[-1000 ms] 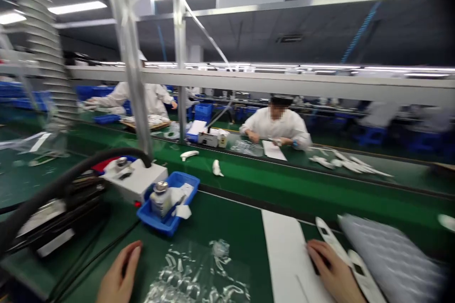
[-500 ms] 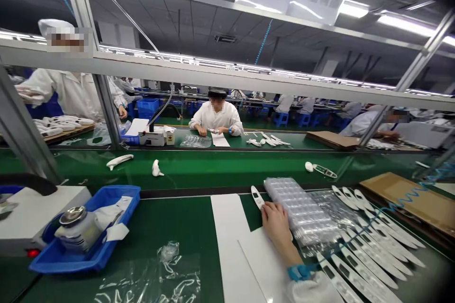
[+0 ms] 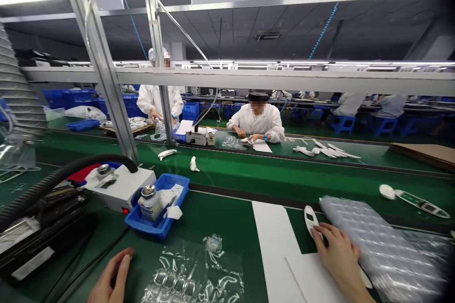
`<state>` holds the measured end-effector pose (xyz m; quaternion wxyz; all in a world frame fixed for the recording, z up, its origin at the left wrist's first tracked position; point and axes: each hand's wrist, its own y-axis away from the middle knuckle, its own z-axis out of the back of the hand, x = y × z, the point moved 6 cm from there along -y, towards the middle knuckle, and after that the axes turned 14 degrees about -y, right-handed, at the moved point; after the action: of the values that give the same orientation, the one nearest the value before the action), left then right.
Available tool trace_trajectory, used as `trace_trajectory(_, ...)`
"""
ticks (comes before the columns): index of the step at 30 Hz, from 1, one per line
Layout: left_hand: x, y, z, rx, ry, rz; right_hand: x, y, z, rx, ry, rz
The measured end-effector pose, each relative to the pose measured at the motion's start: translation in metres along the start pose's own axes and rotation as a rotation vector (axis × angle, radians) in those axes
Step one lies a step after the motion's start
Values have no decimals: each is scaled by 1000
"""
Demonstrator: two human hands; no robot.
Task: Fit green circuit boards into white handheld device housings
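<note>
- View sits further left than before: your left hand [image 3: 110,278] shows again, flat and empty, near the clear blister sheet [image 3: 194,277].
- Far right, your right hand [image 3: 336,253] stays open, fingertips on the white shell [image 3: 309,215] beside the tray stack [image 3: 377,241].

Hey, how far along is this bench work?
Done, it seems: two white parts lie on the belt. In hand: the right hand touches a shell beside the tray stack; the left hand rests by the bag. Left: likely that shell, not yet on the belt.
</note>
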<state>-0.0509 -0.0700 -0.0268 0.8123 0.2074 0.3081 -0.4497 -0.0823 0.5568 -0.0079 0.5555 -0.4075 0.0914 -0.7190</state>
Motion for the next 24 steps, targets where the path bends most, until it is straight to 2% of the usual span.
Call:
trace_trajectory(11,0,1,-4,66,108,16,4,-2,8,-193,-36,130)
trace_trajectory(15,1,0,-8,87,139,-4,9,-11,15,-222,-110,167)
trace_trajectory(19,0,1,-6,33,121,-49,36,-22,34,-131,-299,207)
trace_trajectory(24,8,-3,-4,-95,-17,-105,75,-12,65,137,-497,169)
